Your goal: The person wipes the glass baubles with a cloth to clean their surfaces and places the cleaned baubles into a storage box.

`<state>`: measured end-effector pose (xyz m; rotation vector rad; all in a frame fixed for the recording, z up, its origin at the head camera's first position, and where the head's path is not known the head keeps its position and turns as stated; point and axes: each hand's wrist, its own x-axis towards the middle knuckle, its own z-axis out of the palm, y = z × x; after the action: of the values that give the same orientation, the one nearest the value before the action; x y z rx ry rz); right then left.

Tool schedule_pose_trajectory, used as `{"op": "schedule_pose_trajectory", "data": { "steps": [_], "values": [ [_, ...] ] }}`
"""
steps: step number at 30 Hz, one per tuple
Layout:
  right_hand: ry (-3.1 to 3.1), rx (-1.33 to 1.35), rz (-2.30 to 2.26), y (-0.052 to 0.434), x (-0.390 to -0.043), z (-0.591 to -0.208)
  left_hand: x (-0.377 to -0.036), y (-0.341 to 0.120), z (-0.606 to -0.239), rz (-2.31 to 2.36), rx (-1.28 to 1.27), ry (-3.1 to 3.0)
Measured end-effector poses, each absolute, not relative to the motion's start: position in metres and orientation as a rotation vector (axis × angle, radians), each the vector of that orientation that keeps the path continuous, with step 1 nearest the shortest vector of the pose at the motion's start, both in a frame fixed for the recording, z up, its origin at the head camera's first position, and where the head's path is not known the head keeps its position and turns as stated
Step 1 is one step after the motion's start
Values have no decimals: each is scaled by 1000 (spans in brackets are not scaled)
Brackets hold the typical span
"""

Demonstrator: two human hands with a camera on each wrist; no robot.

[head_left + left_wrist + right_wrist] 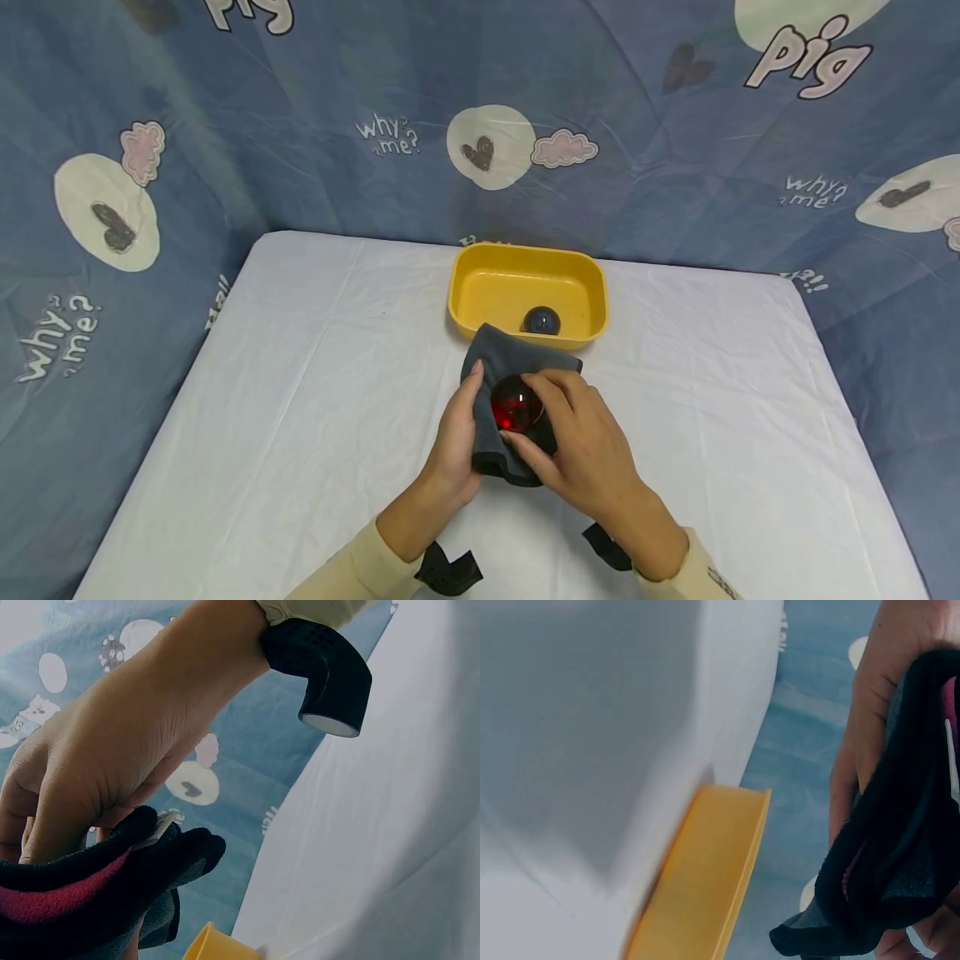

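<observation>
Both hands (525, 433) around clothed ball (516, 406)

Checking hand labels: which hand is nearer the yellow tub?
Right. The right hand lies just before the yellow tub, over the red ball; the left hand sits slightly farther back, left.

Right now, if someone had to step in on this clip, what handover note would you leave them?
Left hand: holds the dark grey cloth from its left side, fingers curled round it.
Right hand: fingertips grip the glossy red ball, which sits in the cloth.
Yellow plastic tub stands just behind the hands on the white-covered table; a dark blue ball already lies inside it.
Done: apparently the blue ball.
Left: probably finishing the red ball's wipe and placing it in the tub.
</observation>
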<state>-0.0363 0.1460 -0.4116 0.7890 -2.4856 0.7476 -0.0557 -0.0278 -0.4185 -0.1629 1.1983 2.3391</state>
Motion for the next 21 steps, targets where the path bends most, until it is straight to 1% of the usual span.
{"op": "schedule_pose_trajectory", "data": {
  "steps": [21],
  "values": [
    [-2518, 639, 876, 145, -45, -412, -52, -27, -420, 2319, -151, 1205]
  ]
}}
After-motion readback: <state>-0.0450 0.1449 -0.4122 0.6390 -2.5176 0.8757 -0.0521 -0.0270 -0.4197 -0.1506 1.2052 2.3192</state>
